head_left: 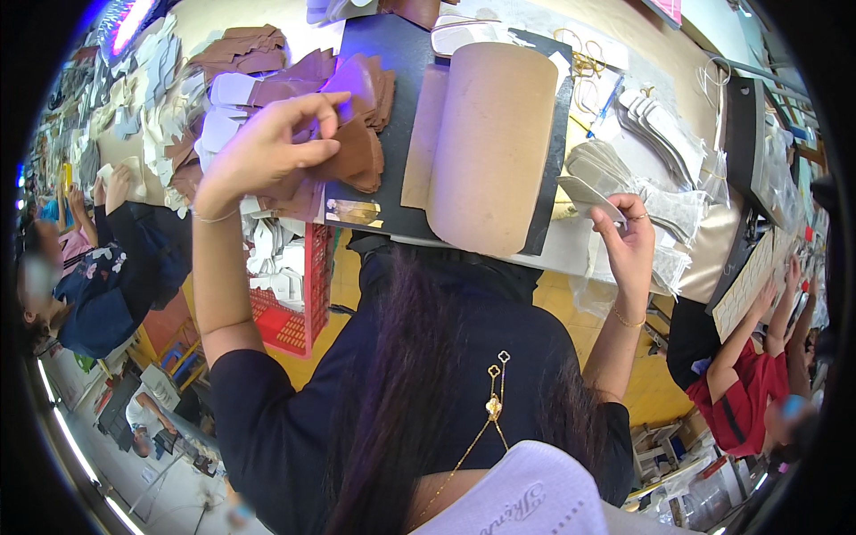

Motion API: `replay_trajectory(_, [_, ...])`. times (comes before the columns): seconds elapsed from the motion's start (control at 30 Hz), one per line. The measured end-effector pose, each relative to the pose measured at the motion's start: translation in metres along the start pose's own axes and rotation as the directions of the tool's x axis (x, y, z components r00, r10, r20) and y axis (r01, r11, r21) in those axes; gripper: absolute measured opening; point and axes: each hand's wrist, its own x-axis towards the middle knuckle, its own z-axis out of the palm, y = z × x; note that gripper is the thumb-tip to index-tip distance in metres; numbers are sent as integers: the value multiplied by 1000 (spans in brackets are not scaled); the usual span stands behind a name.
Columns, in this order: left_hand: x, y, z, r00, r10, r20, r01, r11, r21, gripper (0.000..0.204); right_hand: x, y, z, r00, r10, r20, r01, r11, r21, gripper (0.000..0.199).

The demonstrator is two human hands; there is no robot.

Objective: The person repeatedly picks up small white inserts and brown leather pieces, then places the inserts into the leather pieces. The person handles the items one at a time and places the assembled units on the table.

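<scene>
My left hand (267, 143) pinches a brown leather piece (355, 153) at the edge of a pile of brown cut pieces (357, 85) on the black mat (392, 53). My right hand (629, 241) holds a thin grey insole-shaped piece (590, 196) by its end, just off the table's front edge. Beside it lies a fanned stack of grey insole pieces (606, 165). A large roll of tan sheet material (486, 143) lies on the mat between my hands.
White cut pieces (227, 102) and more brown ones (245, 49) cover the left of the table. A red plastic crate (290, 285) stands under it. One person sits at the left (98, 285), another in red at the right (744, 383). Rubber bands and a blue pen (606, 102) lie farther back.
</scene>
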Motion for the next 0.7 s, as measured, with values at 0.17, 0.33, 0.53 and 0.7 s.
replay_trajectory(0.17, [4,35,12,994,18,-105,-71,847,-527,12,-7,-16,-4,999,20,-35,-12,979,201,17])
replay_trajectory(0.33, [43,75,72,996,19,82,13,928,-372,20,-9,-34,2,986,-30,-165,107,870,480,18])
replay_trajectory(0.53, [54,78,77,978,-154,143,204,853,-480,31,-3,-53,20,995,30,-98,32,817,576,11])
replay_trajectory(0.7, [36,56,83,963,-185,196,266,775,-573,29,13,-61,48,998,57,23,-60,814,578,15])
